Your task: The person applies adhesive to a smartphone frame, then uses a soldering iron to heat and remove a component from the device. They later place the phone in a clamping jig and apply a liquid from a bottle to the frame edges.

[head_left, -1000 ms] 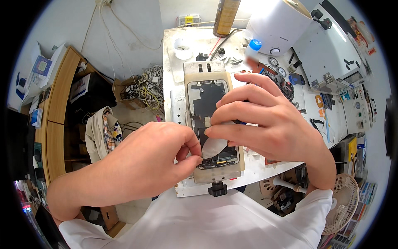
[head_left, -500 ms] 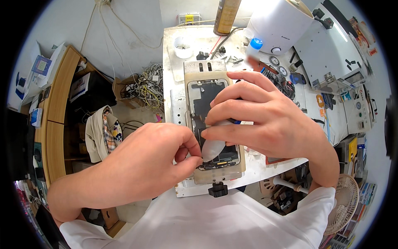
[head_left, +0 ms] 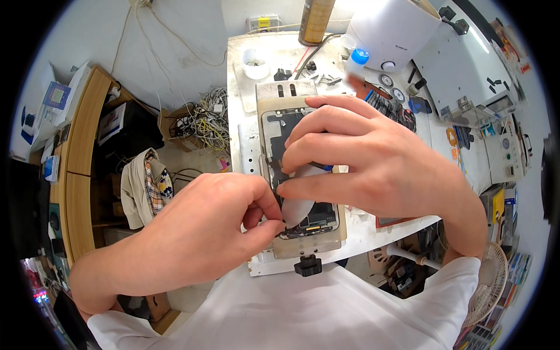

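An opened smartphone (head_left: pixel 276 143), dark inside with small metal parts along its edges, lies in a pale clamp fixture (head_left: pixel 286 90) with a black knob (head_left: pixel 308 265) at its near end. My right hand (head_left: pixel 361 154) arches over the phone, fingers bent round a thin, pale, leaf-shaped pry blade (head_left: pixel 299 209). The blade lies slanted over the phone's lower half, its tip near the lower left corner. At that same corner my left hand (head_left: pixel 213 224) is closed, thumb and forefinger pinched together. Whatever sits between those fingertips is too small to name.
Behind the fixture stand a white cup (head_left: pixel 255 65), a spray can (head_left: pixel 315 23) and a blue-capped bottle (head_left: pixel 357 58). A large white appliance (head_left: pixel 392 32) is at the back right. Left of the bench are tangled cables (head_left: pixel 205 123); a fan (head_left: pixel 489 286) stands low at right.
My right hand has shifted slightly left and farther across the phone, with the blade moving a little with it. My left hand keeps its pinch at the same corner.
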Demonstrator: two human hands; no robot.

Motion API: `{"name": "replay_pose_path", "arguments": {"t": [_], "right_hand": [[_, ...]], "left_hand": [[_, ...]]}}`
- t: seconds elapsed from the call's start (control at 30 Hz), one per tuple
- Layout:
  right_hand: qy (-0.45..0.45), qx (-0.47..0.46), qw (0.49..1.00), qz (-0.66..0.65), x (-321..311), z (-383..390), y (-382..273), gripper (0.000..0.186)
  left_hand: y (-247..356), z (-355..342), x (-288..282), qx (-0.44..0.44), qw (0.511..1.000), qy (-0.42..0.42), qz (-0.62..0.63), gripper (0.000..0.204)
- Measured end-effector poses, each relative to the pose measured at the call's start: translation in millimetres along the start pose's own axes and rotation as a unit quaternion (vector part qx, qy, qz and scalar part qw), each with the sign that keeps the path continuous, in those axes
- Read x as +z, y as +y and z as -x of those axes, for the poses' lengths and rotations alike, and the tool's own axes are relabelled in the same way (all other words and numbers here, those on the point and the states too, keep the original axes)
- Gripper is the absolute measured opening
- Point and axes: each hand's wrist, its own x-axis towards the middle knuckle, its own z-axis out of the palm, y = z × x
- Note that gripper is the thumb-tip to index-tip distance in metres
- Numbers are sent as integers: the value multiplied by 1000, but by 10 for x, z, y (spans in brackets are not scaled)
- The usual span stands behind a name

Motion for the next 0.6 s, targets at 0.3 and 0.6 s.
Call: {"name": "replay_pose_path", "arguments": {"t": [0.3,0.6], "right_hand": [[-17,-17,999,-26,-24,-55,51,30],[-41,-9,997,-62,-47,-85,94,30]], "left_hand": [[-16,5,18,-3,1000,8,9,13],[-6,11,11,-9,1000,10,5,12]]}}
